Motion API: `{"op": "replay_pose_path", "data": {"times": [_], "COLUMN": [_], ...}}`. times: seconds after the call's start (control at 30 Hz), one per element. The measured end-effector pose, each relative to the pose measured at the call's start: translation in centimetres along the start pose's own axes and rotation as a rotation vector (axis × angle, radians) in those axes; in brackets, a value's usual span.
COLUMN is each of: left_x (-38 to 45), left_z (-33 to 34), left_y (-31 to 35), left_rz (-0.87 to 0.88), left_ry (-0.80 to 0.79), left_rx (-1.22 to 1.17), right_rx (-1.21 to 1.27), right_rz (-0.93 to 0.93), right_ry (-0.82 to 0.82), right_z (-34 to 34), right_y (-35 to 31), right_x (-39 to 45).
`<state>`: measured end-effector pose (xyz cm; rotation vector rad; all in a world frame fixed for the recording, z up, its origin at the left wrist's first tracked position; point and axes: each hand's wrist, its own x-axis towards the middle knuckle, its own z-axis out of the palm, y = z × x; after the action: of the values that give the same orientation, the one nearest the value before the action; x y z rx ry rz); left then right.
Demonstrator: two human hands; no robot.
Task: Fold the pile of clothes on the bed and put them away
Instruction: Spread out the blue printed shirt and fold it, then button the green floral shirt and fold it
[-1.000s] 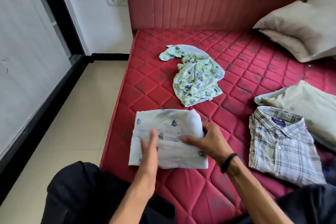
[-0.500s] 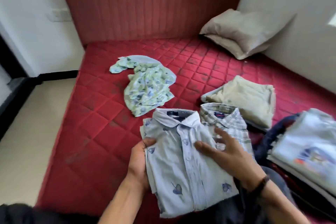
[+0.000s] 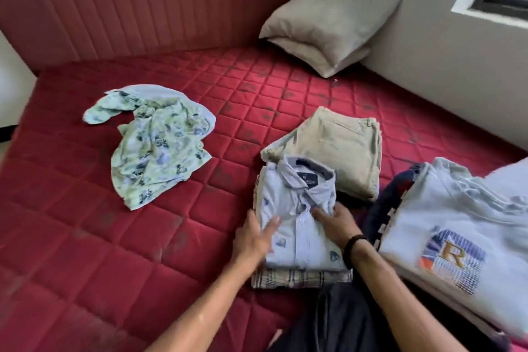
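Note:
A folded light blue shirt (image 3: 297,208) with small leaf prints lies on top of a folded plaid shirt (image 3: 300,278) on the red mattress (image 3: 114,251). My left hand (image 3: 253,237) rests flat on the blue shirt's left side, fingers straight. My right hand (image 3: 333,221) presses on its right side below the collar, fingers bent onto the cloth. A crumpled green floral shirt (image 3: 160,143) lies unfolded to the left. Folded beige trousers (image 3: 334,148) sit just behind the stack.
At right, a pile of folded clothes is topped by a pale T-shirt (image 3: 463,223) with an "R" print, over a dark patterned garment (image 3: 383,208). A beige pillow (image 3: 328,31) leans in the far corner by the wall. The red headboard (image 3: 143,3) runs along the back.
The folded blue shirt was lifted off the mattress, turned collar-up, carried right and set down on the plaid shirt. Both hands now lie on top of it. My view swung right.

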<state>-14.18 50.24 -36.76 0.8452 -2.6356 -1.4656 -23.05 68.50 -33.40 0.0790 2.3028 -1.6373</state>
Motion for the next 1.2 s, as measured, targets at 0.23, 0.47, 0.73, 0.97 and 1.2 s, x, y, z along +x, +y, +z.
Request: {"op": "replay_pose_path", "data": {"times": [0.23,0.47,0.73,0.97,1.2], "left_x": [-5.5,-1.3,1.1,15.2,32.0], "left_z": [2.2,0.0,-9.0,-17.6,-15.6], "left_y": [-3.9,1.5,4.6,10.8,9.9], "left_rz": [0.178,-0.388,-0.132,0.134,0.017], "left_ry": [0.327,0.031,-0.106,0.189,0.356], "left_rx": [-0.074,-0.239,-0.647,-0.462,0.173], "right_rx": [-0.404,-0.288,0.332,0.277,0.274], "right_rz": [-0.098,0.270,0.213,-0.185,0.030], "right_ry": [0.095,-0.021,-0.463,-0.219,-0.122], "right_z": [-0.5,-1.4,0.4,6.4,10.6], "right_y": [0.8,-2.8,-7.1,-18.5,-14.1], "right_x": [-1.6,-2.6,-2.3,9.1,30.3]}}
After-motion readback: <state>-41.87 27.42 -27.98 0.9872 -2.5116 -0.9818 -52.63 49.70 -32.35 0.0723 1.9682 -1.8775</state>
